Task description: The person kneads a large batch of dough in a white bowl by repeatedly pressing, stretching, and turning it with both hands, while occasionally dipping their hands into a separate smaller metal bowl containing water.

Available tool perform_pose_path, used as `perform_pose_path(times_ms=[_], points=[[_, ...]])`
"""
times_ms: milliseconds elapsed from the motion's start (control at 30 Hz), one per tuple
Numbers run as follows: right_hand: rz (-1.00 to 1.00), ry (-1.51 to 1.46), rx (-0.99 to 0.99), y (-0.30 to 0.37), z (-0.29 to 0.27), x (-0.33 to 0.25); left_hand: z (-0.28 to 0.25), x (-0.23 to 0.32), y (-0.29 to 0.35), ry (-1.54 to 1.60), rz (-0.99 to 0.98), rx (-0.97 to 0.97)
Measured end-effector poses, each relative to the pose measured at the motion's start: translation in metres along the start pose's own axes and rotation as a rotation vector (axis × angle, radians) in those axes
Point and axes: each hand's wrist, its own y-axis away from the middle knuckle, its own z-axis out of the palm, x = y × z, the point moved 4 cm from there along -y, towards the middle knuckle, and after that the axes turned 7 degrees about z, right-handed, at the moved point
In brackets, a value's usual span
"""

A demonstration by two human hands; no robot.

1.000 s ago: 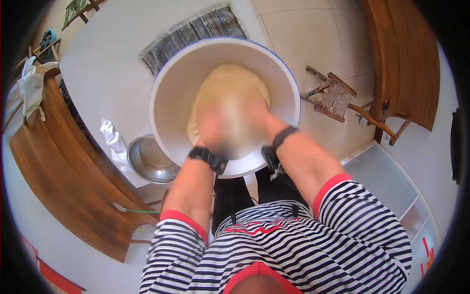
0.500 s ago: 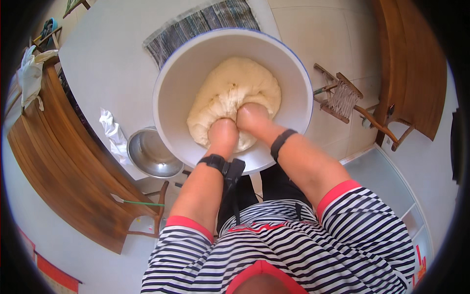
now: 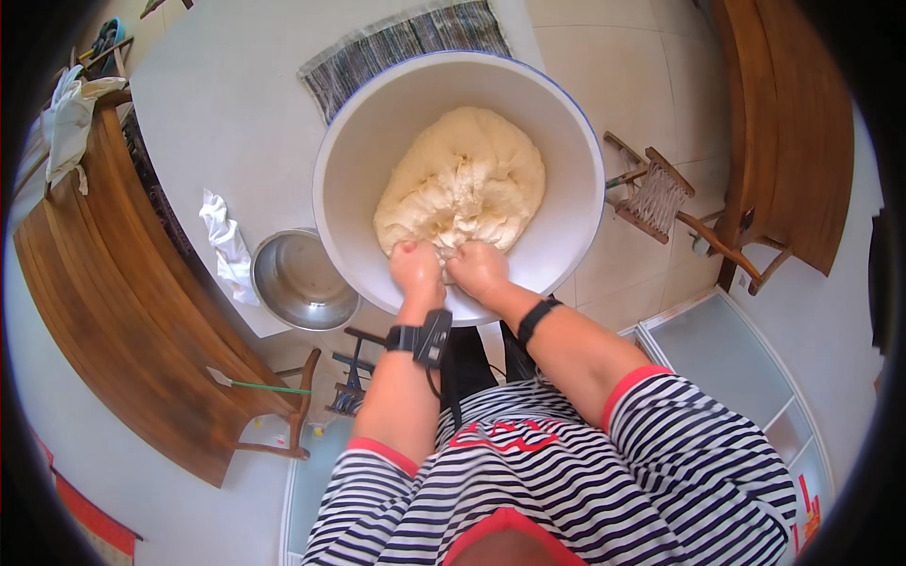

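A large pale mass of dough point(image 3: 462, 179) lies in a wide white basin point(image 3: 354, 179) with a blue rim. At the dough's near edge, my left hand point(image 3: 415, 268) is closed in a fist with some dough in its fingers. Close beside it, my right hand point(image 3: 477, 268) is likewise curled around the dough's near edge. The dough's top is creased and pitted toward the middle. Both fists touch the dough, and their fingertips are hidden in it or under the hands.
Left of the basin stand a steel bowl point(image 3: 304, 280) and a crumpled white cloth point(image 3: 225, 247). A striped mat point(image 3: 406, 47) lies beyond it on the pale table point(image 3: 217, 104). Wooden benches point(image 3: 142, 311) flank both sides, with a small folding stool point(image 3: 654, 193) at the right.
Both hands have drawn back toward me, out of the dough's middle to its near edge. The creased, dented middle of the dough is now uncovered.
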Motion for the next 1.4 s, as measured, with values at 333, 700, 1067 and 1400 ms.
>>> perform_pose_path(times_ms=[333,700,1067,1400], points=[[-0.116,0.555,-0.676,-0.033,-0.008,-0.039,0.039,0.03,-0.051,-1.224,0.242,-0.974],[0.13,-0.858,0.299,0.01,-0.1,0.052,0.04,0.126,0.03,-0.582,1.208,-0.377],[0.129,-1.699,-0.226,-0.079,-0.089,0.031,0.119,0.145,-0.048,-0.395,0.292,-0.776],[-0.003,-1.587,-0.533,-0.089,-0.109,-0.032,0.109,0.149,-0.021,-0.104,0.25,-0.794]])
